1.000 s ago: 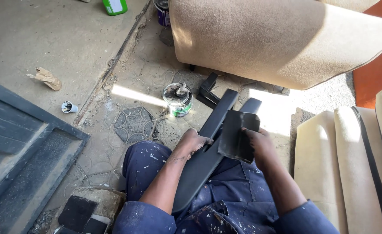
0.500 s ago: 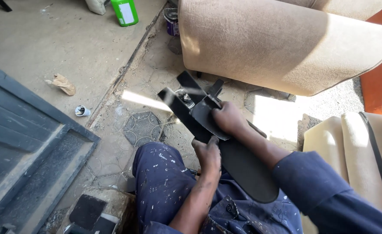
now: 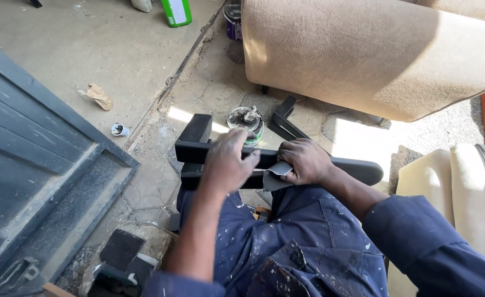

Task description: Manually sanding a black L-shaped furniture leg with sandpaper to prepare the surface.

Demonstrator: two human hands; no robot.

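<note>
While laid crosswise over the lap, spans left to right: long black frame piece, long axis running side to side, rounded end out past the right forearm, bracketed end toward the dark panelled door on the left. Overhead, to the far side, looms a big tan cushion; lower right, a cream seat with a dark strap. Left hand pressed flat-curled over the top of the frame piece near its bracketed end, gripping it. Right hand just beside it, clenched on a small grey sheet of sandpaper held against the frame's near edge. Just beyond both hands, on the stone floor, an open paint tin, something grey and lumpy inside, contents otherwise unclear. Farther back, a second small tin, interior not visible.
</note>
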